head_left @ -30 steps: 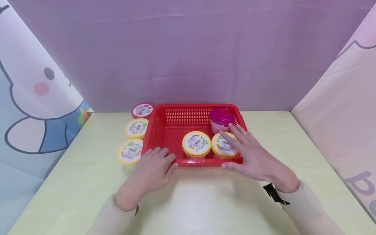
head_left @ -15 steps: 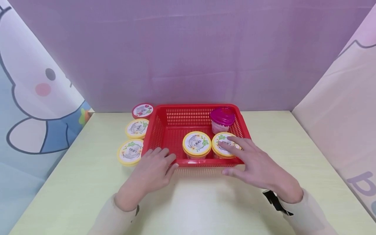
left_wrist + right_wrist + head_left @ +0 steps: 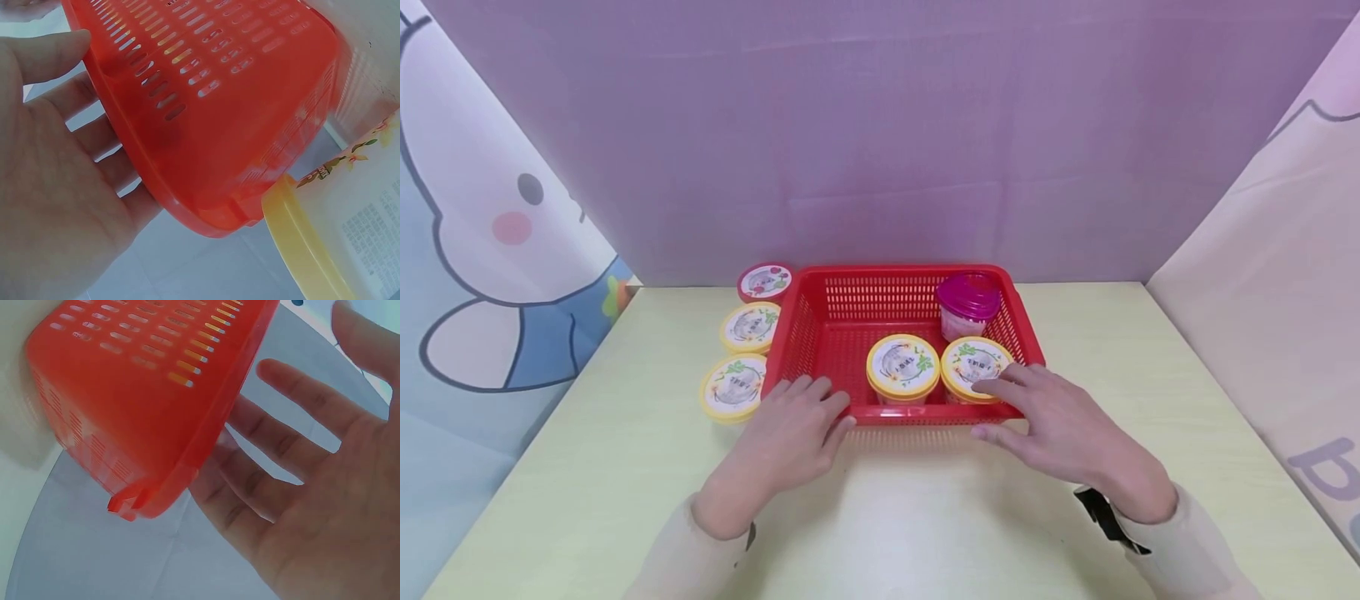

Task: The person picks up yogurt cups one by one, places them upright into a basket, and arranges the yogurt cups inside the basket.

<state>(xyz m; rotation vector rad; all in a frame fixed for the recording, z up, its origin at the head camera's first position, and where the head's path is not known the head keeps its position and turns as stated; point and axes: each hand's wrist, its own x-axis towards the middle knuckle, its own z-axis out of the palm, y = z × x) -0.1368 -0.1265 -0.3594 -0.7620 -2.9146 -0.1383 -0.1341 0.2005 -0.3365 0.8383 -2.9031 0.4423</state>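
A red plastic basket (image 3: 842, 333) with slotted walls stands on the table. My left hand (image 3: 793, 433) grips its front left corner, fingers over the rim (image 3: 134, 150) and thumb at the front wall in the left wrist view. At the front right corner my right hand (image 3: 1063, 421) has its fingers spread and reaching over the rim, the thumb apart from the front wall. Inside the basket are two tubs with yellow lids, one in the middle (image 3: 902, 367) and one beside the right hand (image 3: 973, 362). Behind them is a tub with a purple lid (image 3: 967, 296).
Left of the basket stand two more yellow-lidded tubs, a near one (image 3: 732, 387) and a farther one (image 3: 750, 327), and a pink-lidded tub (image 3: 764, 282). A purple cloth backdrop (image 3: 880, 142) rises behind the pale table (image 3: 895, 517); printed panels stand at both sides.
My right hand has drawn back and down from over the right yellow-lidded tub to the basket's front right corner. The left hand and the tubs have stayed put.
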